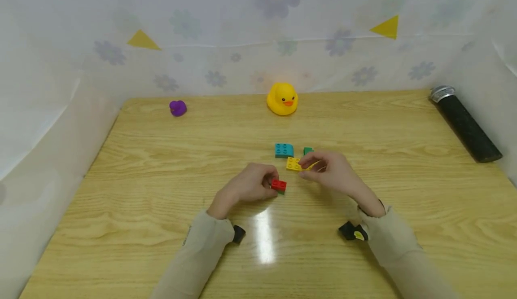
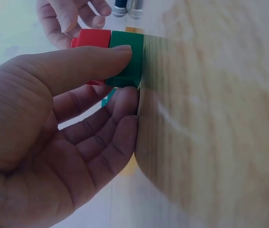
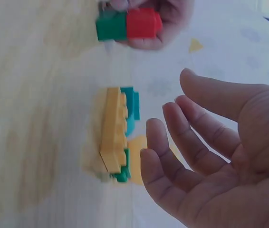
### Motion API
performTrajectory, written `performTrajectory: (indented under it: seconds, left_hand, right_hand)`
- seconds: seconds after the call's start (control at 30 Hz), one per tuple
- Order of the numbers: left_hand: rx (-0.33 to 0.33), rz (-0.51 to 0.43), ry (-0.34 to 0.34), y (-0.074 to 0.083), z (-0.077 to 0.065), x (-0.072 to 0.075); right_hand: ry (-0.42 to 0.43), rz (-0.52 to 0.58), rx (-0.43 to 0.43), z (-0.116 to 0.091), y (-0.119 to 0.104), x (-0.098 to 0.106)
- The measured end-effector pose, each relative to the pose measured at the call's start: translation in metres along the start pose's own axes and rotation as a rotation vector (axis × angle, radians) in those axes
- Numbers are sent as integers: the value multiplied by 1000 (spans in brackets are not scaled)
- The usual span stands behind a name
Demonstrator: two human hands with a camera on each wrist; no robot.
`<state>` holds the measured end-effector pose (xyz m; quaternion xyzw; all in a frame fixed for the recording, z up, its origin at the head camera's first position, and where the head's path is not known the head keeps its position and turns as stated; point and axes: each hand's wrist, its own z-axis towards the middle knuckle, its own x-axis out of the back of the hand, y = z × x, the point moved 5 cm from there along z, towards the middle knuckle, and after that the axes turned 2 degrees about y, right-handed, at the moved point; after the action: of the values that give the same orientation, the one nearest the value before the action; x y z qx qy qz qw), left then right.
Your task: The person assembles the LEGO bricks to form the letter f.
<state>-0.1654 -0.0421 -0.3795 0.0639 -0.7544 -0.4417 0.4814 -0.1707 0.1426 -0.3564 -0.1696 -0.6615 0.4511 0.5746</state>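
Note:
My left hand (image 1: pixel 254 182) pinches a red toy brick (image 1: pixel 278 185) joined on top of a green brick (image 2: pixel 127 71); its thumb lies on the green one, close over the table. My right hand (image 1: pixel 333 172) hovers with loosely bent, parted fingers and nothing between them. Below those fingers a long yellow brick (image 3: pixel 111 128) lies studs up, partly covered by the hand in the head view. Behind it sits a teal brick (image 1: pixel 284 150) with one rounded end. A second green piece (image 1: pixel 308 151) peeks out past the right hand's fingers, mostly hidden.
At the table's back stands a yellow rubber duck (image 1: pixel 282 99), with a small purple duck (image 1: pixel 177 108) to its left. A black microphone (image 1: pixel 464 124) lies along the right edge. White flowered cloth (image 1: pixel 234 16) with yellow triangles encloses the wooden table (image 1: pixel 141 155).

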Motion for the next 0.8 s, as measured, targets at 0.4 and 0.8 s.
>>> performTrajectory:
  seconds: [0.4, 0.8]
  left_hand:
    - [13, -20, -15, -1, -1, -1]
    - [8, 10, -6, 1, -1, -1]
  right_hand:
    - [138, -10, -90, -1, 18, 30]
    - [92, -3, -102, 4, 35, 18]
